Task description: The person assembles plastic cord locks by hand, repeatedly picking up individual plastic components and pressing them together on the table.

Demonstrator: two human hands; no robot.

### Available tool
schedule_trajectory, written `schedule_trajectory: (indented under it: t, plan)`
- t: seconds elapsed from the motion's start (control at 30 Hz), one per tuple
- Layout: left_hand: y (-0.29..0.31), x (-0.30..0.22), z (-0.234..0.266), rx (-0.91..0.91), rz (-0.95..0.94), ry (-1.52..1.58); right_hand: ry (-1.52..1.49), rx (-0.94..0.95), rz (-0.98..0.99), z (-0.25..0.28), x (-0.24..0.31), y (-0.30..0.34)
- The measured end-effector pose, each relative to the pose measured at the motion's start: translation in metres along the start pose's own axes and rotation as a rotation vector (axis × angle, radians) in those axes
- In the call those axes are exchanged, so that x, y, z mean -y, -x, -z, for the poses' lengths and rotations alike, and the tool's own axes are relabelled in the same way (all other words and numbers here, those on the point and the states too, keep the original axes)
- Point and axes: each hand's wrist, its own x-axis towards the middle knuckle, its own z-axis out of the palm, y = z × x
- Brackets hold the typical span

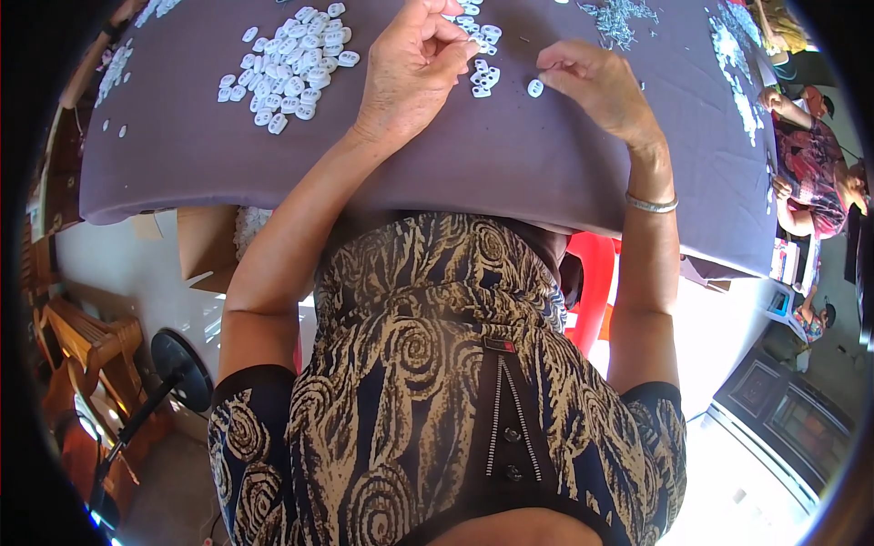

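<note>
My left hand is closed in a pinch over the table, thumb pressed to the fingers. Something pale shows at its fingertips, too small to name. A small group of white plastic pieces with dark spots lies just right of it. My right hand is also pinched, and whatever its fingertips hold cannot be made out. Below those fingertips one white oval piece lies on the cloth. To the left is a large heap of white oval plastic pieces with small dark marks.
A grey-purple cloth covers the table. Small metal parts are heaped at the far right. More white pieces lie along the right edge, where other people sit. A red chair and a cardboard box stand below.
</note>
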Motion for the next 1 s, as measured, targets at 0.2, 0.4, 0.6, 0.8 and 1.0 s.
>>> schedule_trajectory:
  t: [0.2,0.4,0.6,0.8,1.0]
  plan:
    - [0.002,-0.007,-0.004,-0.018,-0.048,0.1,0.108,-0.084,0.102,-0.018,0.008,0.014]
    - [0.001,-0.015,-0.002,-0.051,0.007,-0.068,0.088,-0.152,0.022,-0.025,0.009,0.019]
    - [0.001,-0.015,0.0,-0.045,0.028,-0.1,-0.562,-0.222,-0.106,-0.014,0.041,-0.003]
    - [0.002,-0.022,0.002,0.041,0.063,-0.171,-0.604,-0.274,-0.006,-0.026,0.057,-0.025]
    - [0.001,-0.02,0.003,0.05,0.043,-0.173,-0.5,-0.273,-0.02,-0.029,0.06,-0.028]
